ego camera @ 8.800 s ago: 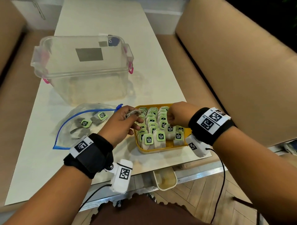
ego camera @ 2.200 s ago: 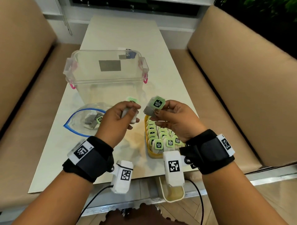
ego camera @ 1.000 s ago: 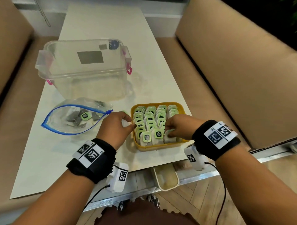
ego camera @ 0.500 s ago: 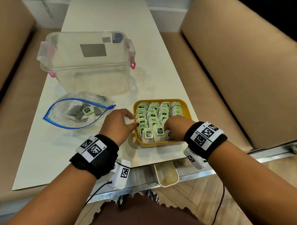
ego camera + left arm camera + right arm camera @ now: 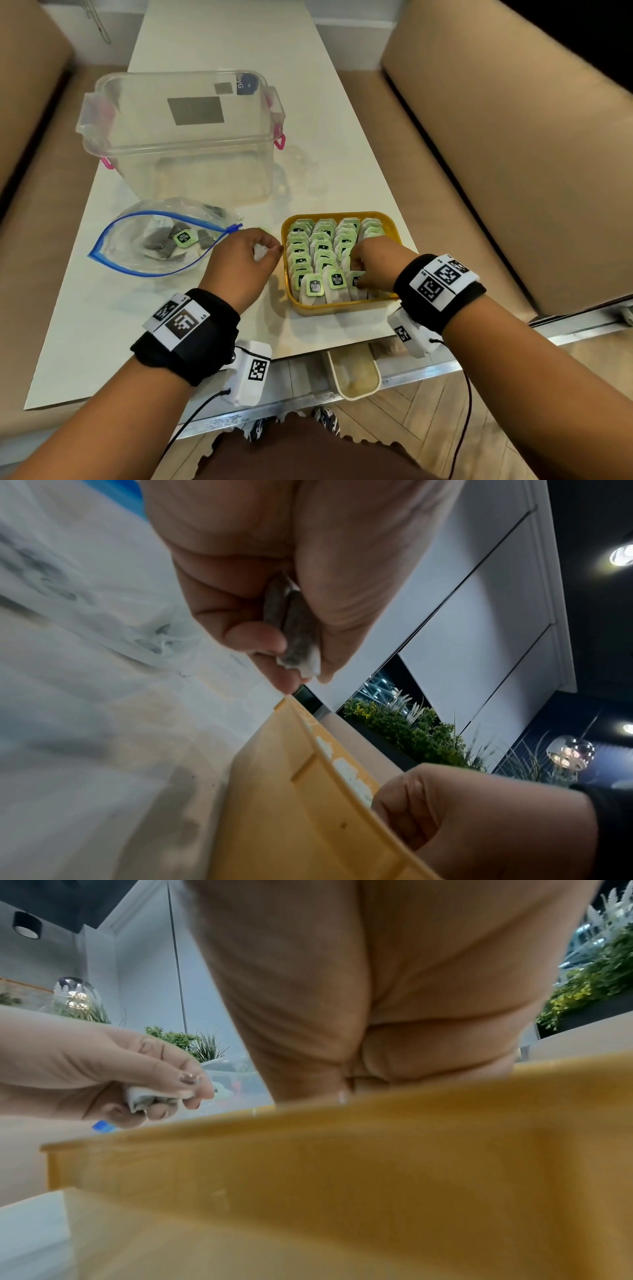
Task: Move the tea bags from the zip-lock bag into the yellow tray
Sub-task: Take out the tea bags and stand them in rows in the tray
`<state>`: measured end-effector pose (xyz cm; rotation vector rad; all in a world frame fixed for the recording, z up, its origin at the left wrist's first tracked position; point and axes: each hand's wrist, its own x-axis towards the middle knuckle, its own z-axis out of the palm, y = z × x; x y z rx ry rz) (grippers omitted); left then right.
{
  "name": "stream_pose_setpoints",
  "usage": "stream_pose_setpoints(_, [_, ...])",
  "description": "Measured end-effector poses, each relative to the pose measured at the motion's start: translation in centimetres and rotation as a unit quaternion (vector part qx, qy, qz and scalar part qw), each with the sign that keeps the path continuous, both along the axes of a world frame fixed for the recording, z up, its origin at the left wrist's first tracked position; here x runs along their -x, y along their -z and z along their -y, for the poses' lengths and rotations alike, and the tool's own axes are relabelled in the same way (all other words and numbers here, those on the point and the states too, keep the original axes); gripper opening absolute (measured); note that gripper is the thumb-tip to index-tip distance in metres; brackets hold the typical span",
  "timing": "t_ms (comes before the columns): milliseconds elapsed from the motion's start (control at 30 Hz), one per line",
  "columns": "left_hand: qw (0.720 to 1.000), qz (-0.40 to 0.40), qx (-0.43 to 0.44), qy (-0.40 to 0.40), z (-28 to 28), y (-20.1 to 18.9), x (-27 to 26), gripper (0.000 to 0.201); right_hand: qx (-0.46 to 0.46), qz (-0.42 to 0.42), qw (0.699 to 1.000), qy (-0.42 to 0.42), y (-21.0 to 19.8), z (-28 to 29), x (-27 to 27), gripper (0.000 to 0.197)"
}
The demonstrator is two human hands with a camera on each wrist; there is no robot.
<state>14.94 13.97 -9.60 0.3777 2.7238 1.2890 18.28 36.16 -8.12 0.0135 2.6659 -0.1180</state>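
The yellow tray [image 5: 339,310] near the table's front edge is packed with rows of green-tagged tea bags [image 5: 322,246]. My right hand [image 5: 356,270] reaches into its front right corner, fingers curled down, pinching a tea bag [image 5: 356,281] there; the tray wall [image 5: 342,1150] hides the fingertips in the right wrist view. My left hand [image 5: 270,248] hovers just left of the tray rim [image 5: 308,739] and pinches another tea bag [image 5: 298,637] between thumb and fingers. The open zip-lock bag [image 5: 137,246] lies further left with a few tea bags [image 5: 181,237] inside.
A clear plastic box [image 5: 185,137] with pink latches stands behind the bag and tray. A small beige cup [image 5: 354,377] hangs under the table's front edge. Tan benches [image 5: 513,154] flank the narrow white table [image 5: 102,325].
Both hands, raised with a tea bag each 2.2 s ago, have come down. The right hand went into the tray's front right corner; the left stayed beside the tray.
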Motion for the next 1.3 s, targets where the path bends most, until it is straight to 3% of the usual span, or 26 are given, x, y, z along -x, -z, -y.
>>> stream_pose_setpoints(167, [0.991, 0.054, -0.122, 0.019, 0.1, -1.4, -0.3, 0.015, 0.021, -0.009, 1.000, 0.015, -0.3, -0.4, 0.0, 0.025])
stream_pose_setpoints(300, [0.973, 0.088, -0.206, 0.053, -0.3, -2.2, -0.7, 0.030, 0.091, -0.102, 0.990, 0.039, -3.0, -0.5, -0.2, 0.016])
stream_pose_setpoints(367, [0.965, 0.100, -0.231, 0.071, -0.5, -2.3, -0.8, 0.037, 0.198, -0.149, 0.967, 0.065, -4.7, 0.3, -0.4, 0.016])
stream_pose_setpoints(467, [0.954, 0.115, -0.255, 0.107, -1.2, -2.4, -1.0, 0.042, 0.339, -0.155, 0.923, 0.098, -6.0, 1.9, -0.4, 0.017])
stream_pose_setpoints(567, [0.942, 0.143, -0.273, 0.132, -1.7, -2.6, -1.2, 0.043, 0.405, -0.164, 0.891, 0.122, -5.6, 2.7, -0.1, 0.011])
stream_pose_setpoints(767, [0.937, 0.151, -0.288, 0.132, -1.7, -2.7, -1.2, 0.037, 0.444, -0.193, 0.863, 0.142, -5.6, 2.1, -0.3, 0.002])
stream_pose_setpoints(933, [0.945, 0.120, -0.281, 0.119, -1.1, -2.3, -0.8, 0.033, 0.445, -0.201, 0.858, 0.158, -6.1, 0.7, -0.3, 0.010])
stream_pose_setpoints(1100, [0.963, 0.104, -0.227, 0.101, -1.5, -2.0, -0.7, 0.018, 0.435, -0.191, 0.870, 0.131, -6.2, 0.7, -0.5, 0.016])
stream_pose_setpoints(1300, [0.961, 0.113, -0.231, 0.106, -2.2, -2.3, -0.8, 0.007, 0.423, -0.174, 0.882, 0.114, -6.1, 1.0, -0.9, 0.010])
